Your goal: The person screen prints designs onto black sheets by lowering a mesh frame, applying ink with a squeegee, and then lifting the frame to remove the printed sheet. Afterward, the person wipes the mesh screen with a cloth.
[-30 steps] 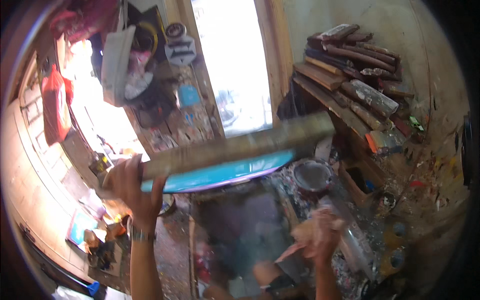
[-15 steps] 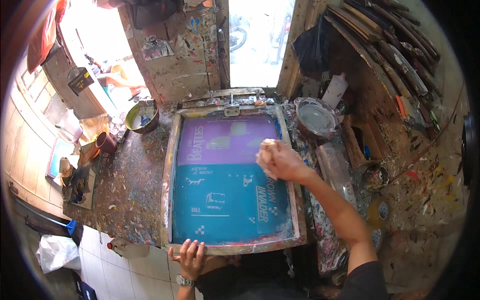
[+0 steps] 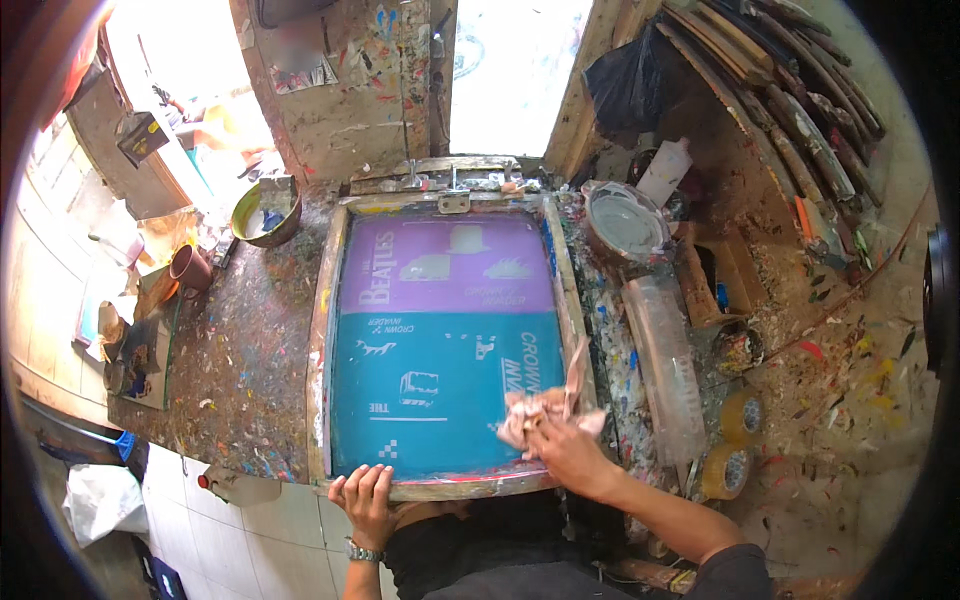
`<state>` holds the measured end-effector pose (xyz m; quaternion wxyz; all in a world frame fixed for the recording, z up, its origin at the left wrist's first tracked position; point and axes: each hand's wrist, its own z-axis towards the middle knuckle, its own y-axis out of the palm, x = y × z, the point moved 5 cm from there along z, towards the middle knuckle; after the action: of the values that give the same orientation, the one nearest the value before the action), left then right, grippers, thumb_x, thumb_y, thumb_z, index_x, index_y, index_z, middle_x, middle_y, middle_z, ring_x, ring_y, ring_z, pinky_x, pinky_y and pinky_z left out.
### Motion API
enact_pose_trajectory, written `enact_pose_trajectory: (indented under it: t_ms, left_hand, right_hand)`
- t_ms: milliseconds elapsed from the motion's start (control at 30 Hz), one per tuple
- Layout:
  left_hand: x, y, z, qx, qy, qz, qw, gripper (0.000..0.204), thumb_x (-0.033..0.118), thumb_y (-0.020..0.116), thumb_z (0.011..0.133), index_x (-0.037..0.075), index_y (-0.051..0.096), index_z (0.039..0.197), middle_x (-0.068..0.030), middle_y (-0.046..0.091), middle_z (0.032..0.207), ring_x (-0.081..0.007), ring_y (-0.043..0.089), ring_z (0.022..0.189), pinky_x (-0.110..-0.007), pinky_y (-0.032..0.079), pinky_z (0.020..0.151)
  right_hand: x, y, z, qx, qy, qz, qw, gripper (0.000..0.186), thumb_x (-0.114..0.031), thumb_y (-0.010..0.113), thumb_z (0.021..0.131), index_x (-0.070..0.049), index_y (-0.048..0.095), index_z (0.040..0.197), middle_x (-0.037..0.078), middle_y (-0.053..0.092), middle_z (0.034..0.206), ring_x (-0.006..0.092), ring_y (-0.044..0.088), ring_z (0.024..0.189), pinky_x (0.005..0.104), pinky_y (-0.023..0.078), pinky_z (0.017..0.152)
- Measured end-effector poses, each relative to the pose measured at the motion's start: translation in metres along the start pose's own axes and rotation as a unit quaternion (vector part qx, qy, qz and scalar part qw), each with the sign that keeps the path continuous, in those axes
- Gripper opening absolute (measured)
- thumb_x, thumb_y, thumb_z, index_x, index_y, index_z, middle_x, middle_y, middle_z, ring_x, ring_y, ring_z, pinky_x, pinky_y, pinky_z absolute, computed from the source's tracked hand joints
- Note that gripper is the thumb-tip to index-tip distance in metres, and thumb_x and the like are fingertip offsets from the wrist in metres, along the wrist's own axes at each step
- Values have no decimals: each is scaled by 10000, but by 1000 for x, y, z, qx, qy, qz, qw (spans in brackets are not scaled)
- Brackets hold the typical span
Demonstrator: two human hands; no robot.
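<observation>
A wooden-framed printing screen (image 3: 430,345) lies in front of me, its mesh purple at the far part and teal at the near part, with pale stencilled shapes and lettering. My right hand (image 3: 575,455) presses a crumpled pinkish rag (image 3: 545,415) against the near right corner of the mesh, fingers closed round the cloth. The rag hides part of the lettering there. At the near left corner, my left hand (image 3: 366,500) rests on the wooden frame edge, fingers laid over it and slightly apart, holding nothing loose. Metal hinge clamps (image 3: 455,200) join the frame at its far side.
Right of the screen stand a tub of greyish stuff (image 3: 628,222), a clear plastic roll (image 3: 665,370), tape rolls (image 3: 726,470) and a cardboard box (image 3: 730,275). To the left are a green bowl (image 3: 268,215) and a brown cup (image 3: 190,267). Wooden squeegees (image 3: 790,100) lean at the far right.
My right hand has moved with the rag from the purple area's right side down to the near right corner. My left hand stays on the frame edge. The view has shifted slightly.
</observation>
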<state>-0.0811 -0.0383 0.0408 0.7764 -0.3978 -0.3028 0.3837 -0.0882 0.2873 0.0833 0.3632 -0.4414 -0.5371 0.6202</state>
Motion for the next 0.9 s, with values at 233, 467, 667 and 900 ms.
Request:
enact_pose_trajectory:
  t_ms: [233,467,667,900]
  left_hand:
    - [3,-3,7,-7,-19,7,1000,684,675,679,802,96,678,1168,-32,666,1114,-234,572,1146,-511,298,1073]
    - [2,-6,3,-13,-25,18,999,728,701,675,784,84,676,1169,-57,679,1092,-266,590,1121,-518,305,1078]
    - [3,-2,3,-32,-40,5,999,715,715,647,802,101,685,1167,-41,684,1097,-255,594,1113,-519,302,1079]
    - [1,1,3,-6,-15,9,1000,735,718,675,770,101,684,1170,-38,683,1093,-248,589,1110,-510,300,1072]
  right_hand:
    - [69,-44,86,-120,-21,212,970,317,-128,662,866,-48,628,1170,218,635,1016,398,635,968,458,538,870]
    - [58,6,132,-9,-54,-29,998,596,-262,694,864,60,528,1338,300,472,1431,438,482,1320,469,456,1064]
    - [1,31,29,-69,-95,-108,987,609,-141,671,873,101,472,1395,335,460,1447,502,458,1346,514,311,1197]
    - [35,-2,47,-144,-104,424,888,150,61,553,850,-65,615,902,87,654,866,226,643,820,386,520,773]
